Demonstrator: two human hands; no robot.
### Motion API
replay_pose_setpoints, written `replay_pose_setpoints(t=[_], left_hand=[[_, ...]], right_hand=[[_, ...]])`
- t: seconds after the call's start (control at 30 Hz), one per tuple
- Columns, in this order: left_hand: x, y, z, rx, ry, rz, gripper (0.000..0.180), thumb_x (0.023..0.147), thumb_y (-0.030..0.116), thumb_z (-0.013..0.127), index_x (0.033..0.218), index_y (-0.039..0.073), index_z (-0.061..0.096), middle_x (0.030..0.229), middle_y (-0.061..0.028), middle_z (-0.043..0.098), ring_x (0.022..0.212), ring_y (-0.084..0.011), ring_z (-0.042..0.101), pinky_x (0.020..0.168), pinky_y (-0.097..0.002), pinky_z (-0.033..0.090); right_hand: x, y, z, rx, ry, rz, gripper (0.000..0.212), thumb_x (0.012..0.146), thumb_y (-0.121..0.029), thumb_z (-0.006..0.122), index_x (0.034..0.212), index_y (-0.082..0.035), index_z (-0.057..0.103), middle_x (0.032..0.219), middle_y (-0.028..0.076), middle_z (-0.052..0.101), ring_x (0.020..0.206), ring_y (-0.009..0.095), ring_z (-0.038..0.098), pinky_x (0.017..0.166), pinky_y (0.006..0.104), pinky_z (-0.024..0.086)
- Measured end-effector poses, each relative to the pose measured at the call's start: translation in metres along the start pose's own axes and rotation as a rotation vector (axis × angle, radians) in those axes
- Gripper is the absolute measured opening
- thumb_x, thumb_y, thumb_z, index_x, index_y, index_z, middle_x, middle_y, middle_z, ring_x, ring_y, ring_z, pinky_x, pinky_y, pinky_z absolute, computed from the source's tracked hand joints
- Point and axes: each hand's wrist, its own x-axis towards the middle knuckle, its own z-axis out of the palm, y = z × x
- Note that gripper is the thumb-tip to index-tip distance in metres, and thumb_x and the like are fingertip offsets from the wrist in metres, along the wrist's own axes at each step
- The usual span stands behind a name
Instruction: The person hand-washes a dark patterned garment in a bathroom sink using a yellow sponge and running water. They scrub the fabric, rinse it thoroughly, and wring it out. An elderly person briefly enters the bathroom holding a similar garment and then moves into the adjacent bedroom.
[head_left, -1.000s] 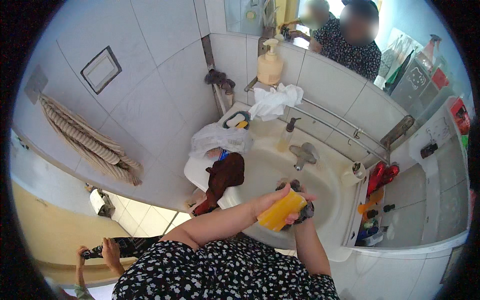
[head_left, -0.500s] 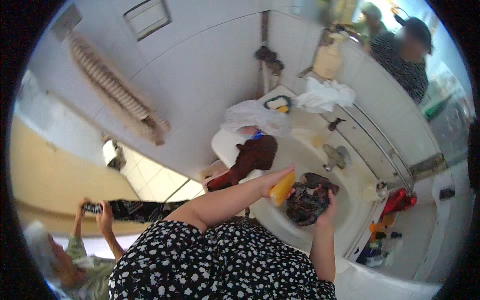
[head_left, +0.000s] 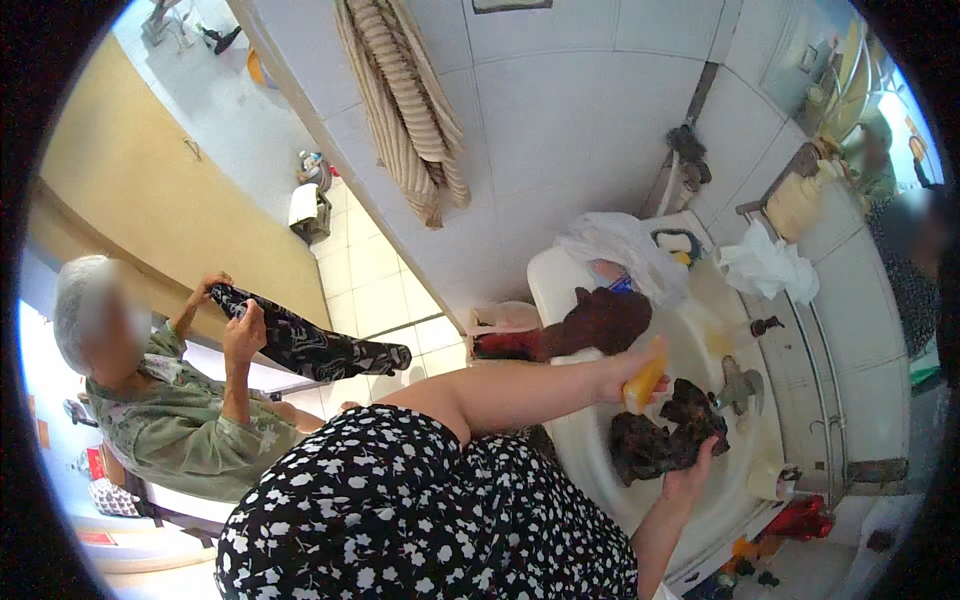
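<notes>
Pale tiled wall [head_left: 560, 130] ahead of me, thin grout lines, dark strip [head_left: 703, 95] up the corner. Tiles carry on to my right: mirror [head_left: 890, 130] at the upper right, paired metal rails [head_left: 824, 425] along the wall, white washbasin [head_left: 740, 470] close by. On my left, an opening past the wall's end: cream square floor tiles [head_left: 365, 255] crossed by a dark line, then a large yellow panel [head_left: 170, 170]. Far left edge is glaring bright.
</notes>
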Motion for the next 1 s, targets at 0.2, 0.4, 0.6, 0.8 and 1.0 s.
replay_pose_setpoints(t=[0.2, 0.4, 0.6, 0.8, 1.0], left_hand=[[0.0, 0.001, 0.036, 0.421, 0.043, 0.185, 0.068, 0.081, 0.065, 0.042, 0.118, 0.007, 0.043, 0.103, -0.0064, 0.054, 0.094, -0.0194, 0.052, 0.076, -0.0352, 0.047], [0.011, -0.038, 0.082, 0.972, 0.067, 0.577, 0.076, 0.085, 0.06, 0.04, 0.13, -0.001, 0.033, 0.116, -0.0207, 0.047, 0.109, -0.0347, 0.044, 0.098, -0.0399, 0.03], [-0.024, -0.048, 0.102, 1.169, 0.137, 0.618, 0.063, 0.087, 0.046, 0.045, 0.128, -0.001, 0.036, 0.121, -0.0265, 0.039, 0.107, -0.0396, 0.04, 0.097, -0.0419, 0.03], [0.055, -0.055, 0.06, 1.451, 0.029, 0.853, 0.047, 0.085, 0.028, 0.05, 0.13, 0.021, 0.038, 0.122, -0.0258, 0.039, 0.107, -0.0432, 0.039, 0.09, -0.0474, 0.036], [-0.016, -0.057, 0.09, 1.264, 0.062, 0.692, 0.06, 0.088, 0.05, 0.041, 0.124, 0.002, 0.043, 0.115, -0.0243, 0.044, 0.103, -0.0368, 0.044, 0.093, -0.0388, 0.035]], right_hand=[[-0.012, 0.005, 0.0, -0.191, -0.197, -0.122, 0.062, 0.083, -0.04, 0.058, 0.13, -0.007, 0.036, 0.129, 0.01, 0.043, 0.118, 0.026, 0.042, 0.099, 0.0435, 0.034], [-0.007, 0.016, 0.02, -0.178, -0.084, -0.277, 0.063, 0.086, -0.047, 0.051, 0.132, -0.008, 0.034, 0.129, 0.009, 0.042, 0.119, 0.025, 0.04, 0.098, 0.041, 0.033], [-0.013, -0.002, 0.03, 0.047, 0.0, -0.145, 0.062, 0.088, -0.053, 0.042, 0.13, -0.008, 0.037, 0.128, 0.008, 0.043, 0.118, 0.023, 0.041, 0.098, 0.0403, 0.033], [-0.018, 0.013, 0.048, 0.037, -0.047, -0.151, 0.057, 0.089, -0.048, 0.044, 0.13, -0.008, 0.038, 0.129, 0.007, 0.043, 0.117, 0.024, 0.041, 0.098, 0.0388, 0.033], [-0.007, 0.005, 0.027, 0.149, -0.024, -0.188, 0.055, 0.087, -0.051, 0.046, 0.123, -0.009, 0.044, 0.121, 0.007, 0.049, 0.111, 0.023, 0.048, 0.092, 0.0372, 0.04]])
